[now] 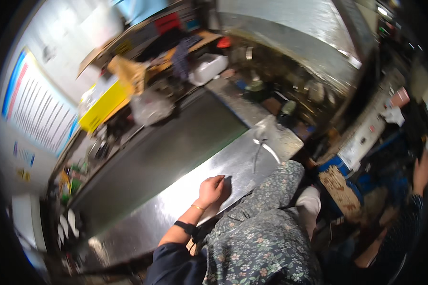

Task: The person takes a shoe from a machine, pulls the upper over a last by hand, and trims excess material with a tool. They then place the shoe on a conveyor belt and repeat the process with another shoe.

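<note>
My left hand (211,191) is just over the bright metal front ledge (154,213) of a work table, casting a shadow beside it. Its fingers are curled together, and nothing shows in them. A dark watch-like band is on the forearm. Beyond the ledge lies a dark green belt-like surface (164,142). A thin white curved strip (269,151) rests toward the ledge's right end. At the far right rim a hand (422,170) with a dark speckled sleeve seems to hold something thin; I cannot tell whether it is mine or another person's.
Behind the belt stand a yellow box (102,107), a clear plastic bag (151,107) and a white tub (208,69). White glove-like shapes (69,223) are at the left end. To the right stands a long narrow bench (366,140) with a pink object on it.
</note>
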Available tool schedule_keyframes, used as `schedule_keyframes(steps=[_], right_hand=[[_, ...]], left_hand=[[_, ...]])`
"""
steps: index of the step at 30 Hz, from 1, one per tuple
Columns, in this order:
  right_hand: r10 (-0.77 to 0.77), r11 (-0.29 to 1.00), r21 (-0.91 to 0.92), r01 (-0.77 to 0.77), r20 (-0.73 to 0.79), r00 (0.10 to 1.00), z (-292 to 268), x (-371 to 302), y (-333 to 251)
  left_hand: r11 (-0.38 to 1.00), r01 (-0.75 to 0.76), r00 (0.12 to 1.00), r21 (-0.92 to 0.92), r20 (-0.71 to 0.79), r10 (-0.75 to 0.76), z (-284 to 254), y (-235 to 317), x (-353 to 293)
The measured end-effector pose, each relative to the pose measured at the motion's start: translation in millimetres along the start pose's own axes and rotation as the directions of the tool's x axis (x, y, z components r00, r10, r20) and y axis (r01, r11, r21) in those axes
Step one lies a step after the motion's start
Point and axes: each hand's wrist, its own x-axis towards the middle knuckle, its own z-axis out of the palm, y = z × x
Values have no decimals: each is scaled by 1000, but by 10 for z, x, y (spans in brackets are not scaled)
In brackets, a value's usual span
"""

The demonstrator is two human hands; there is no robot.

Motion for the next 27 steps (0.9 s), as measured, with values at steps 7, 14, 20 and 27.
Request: schedule_keyframes(steps=[7, 14, 20, 27], right_hand=[[-217, 135, 907, -398, 419, 882, -1991, -1984, -3000], [-343, 367, 845, -389, 512, 787, -2075, -3460, -4183], [-440, 346, 715, -607, 695, 568, -2104, -3361, -4029], [-440, 517, 750, -414, 647, 623, -2159, -3168, -4036]], left_hand=[[915, -404, 914, 4, 25, 404, 824, 792, 1940], [995, -100, 947, 16, 309, 90, 1815, 1446, 3433], [995, -85, 994, -49, 63, 88, 1507, 1176, 4134], [983, -106, 972, 151, -194, 134, 1371, 579, 4041]])
